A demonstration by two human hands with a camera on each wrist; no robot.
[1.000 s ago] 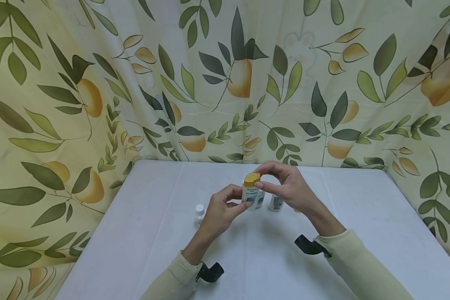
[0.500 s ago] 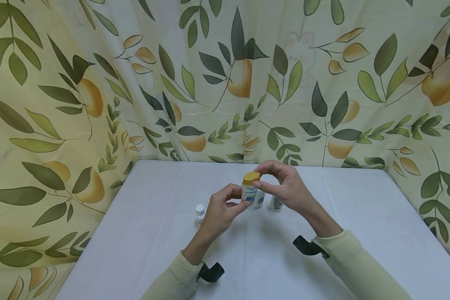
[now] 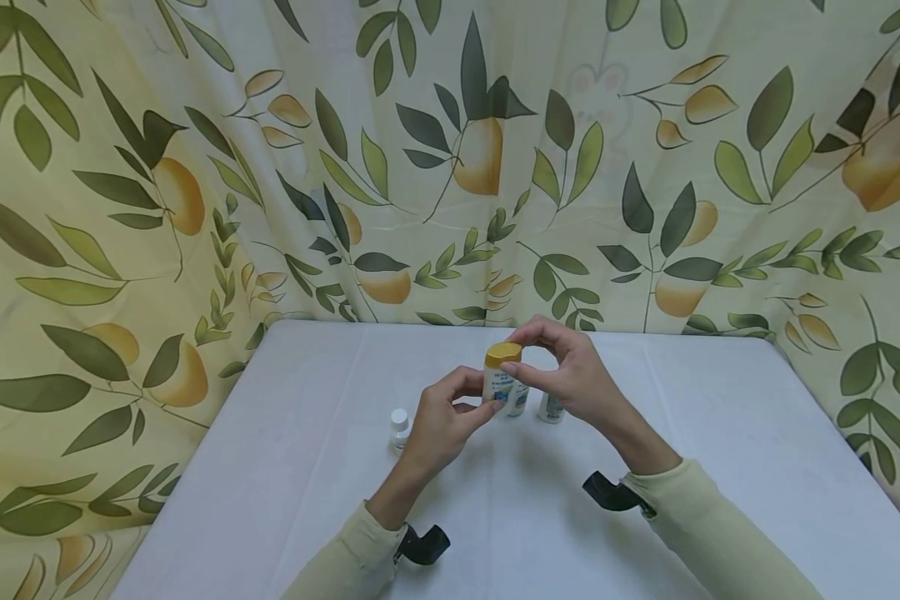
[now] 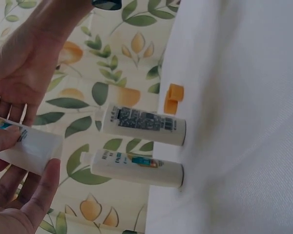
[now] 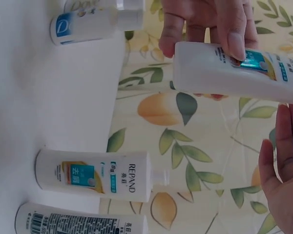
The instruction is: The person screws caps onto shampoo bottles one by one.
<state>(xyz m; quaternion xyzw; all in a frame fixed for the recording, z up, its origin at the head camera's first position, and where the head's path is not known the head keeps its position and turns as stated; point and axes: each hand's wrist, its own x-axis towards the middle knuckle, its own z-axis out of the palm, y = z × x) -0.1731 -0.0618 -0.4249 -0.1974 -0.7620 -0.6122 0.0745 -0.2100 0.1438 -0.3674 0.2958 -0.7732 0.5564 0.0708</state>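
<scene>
In the head view my left hand (image 3: 446, 421) grips a white shampoo bottle (image 4: 41, 148) by its lower body, above the table, with the thumb across its label. My right hand (image 3: 581, 379) pinches the bottle's yellow cap (image 3: 501, 355) between thumb and fingers. Behind and below stand two similar bottles with bare white necks: one shows its REPAND front label (image 5: 88, 178), the other its printed back (image 4: 144, 122). Two orange caps (image 4: 173, 99) lie beside them in the left wrist view. The held bottle's cap is out of frame in both wrist views.
Left of my left hand stands a small white-capped bottle (image 3: 399, 427). The right wrist view shows two Dove bottles there, the nearer one (image 5: 83, 27) partly covering the other. A white cloth covers the table (image 3: 270, 467), and a leaf-and-fruit patterned curtain (image 3: 420, 167) hangs behind it.
My right thumb has shifted left across the front of the yellow cap, and the right wrist has moved slightly left. My left hand stays nearly still around the bottle.
</scene>
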